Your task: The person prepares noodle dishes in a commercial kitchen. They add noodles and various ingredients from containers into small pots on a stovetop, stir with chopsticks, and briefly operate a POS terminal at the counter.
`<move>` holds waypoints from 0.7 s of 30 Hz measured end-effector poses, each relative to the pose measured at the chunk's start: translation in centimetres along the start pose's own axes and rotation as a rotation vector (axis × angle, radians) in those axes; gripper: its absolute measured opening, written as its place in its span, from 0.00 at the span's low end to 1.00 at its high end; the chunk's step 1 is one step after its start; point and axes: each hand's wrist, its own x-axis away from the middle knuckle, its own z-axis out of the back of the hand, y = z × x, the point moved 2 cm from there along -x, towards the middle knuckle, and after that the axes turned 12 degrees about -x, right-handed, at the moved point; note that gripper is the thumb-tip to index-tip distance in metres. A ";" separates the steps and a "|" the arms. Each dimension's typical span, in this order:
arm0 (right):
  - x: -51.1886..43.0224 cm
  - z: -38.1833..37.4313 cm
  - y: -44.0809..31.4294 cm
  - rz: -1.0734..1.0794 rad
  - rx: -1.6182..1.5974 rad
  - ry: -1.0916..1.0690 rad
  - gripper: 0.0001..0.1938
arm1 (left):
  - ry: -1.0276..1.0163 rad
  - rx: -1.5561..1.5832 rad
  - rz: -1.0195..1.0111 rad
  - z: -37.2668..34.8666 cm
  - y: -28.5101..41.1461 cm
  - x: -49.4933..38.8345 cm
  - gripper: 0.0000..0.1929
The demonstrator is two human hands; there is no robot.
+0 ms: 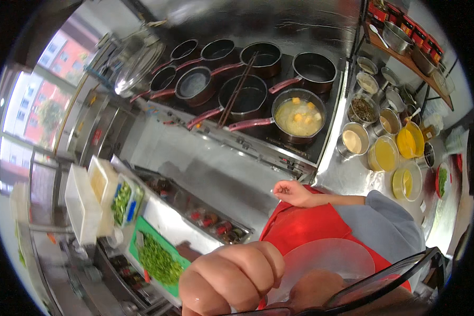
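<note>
My right hand (292, 193) hangs with its fingers curled in front of my red apron (308, 223), nothing visible in it. My left hand (231, 276) is a closed fist close to the camera, beside a clear plastic mouth shield (328, 252) and black-framed glasses (383, 274); whether it holds anything is hidden. Ahead on the stove, a saucepan (299, 114) holds pale yellow liquid with orange-yellow cubes. Beside it, long chopsticks (239, 89) lie across an empty-looking saucepan (243, 94). A green cutting board (133, 241) under the left fist's side bears chopped greens (158, 256) and a knife (140, 239).
Several more saucepans (316, 71) stand on the stove. Bowls and tubs of liquids and dry ingredients (383, 154) crowd the steel counter at right, below a wooden shelf (410, 59). White bins (83, 205) and a tub of cut greens (122, 203) are at left. An open drawer-like tray (201, 213) holds jars.
</note>
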 end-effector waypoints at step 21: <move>-7.6 11.4 -2.4 -0.128 0.098 0.195 0.09 | -0.588 -1.729 0.572 34.5 -31.5 -0.9 0.18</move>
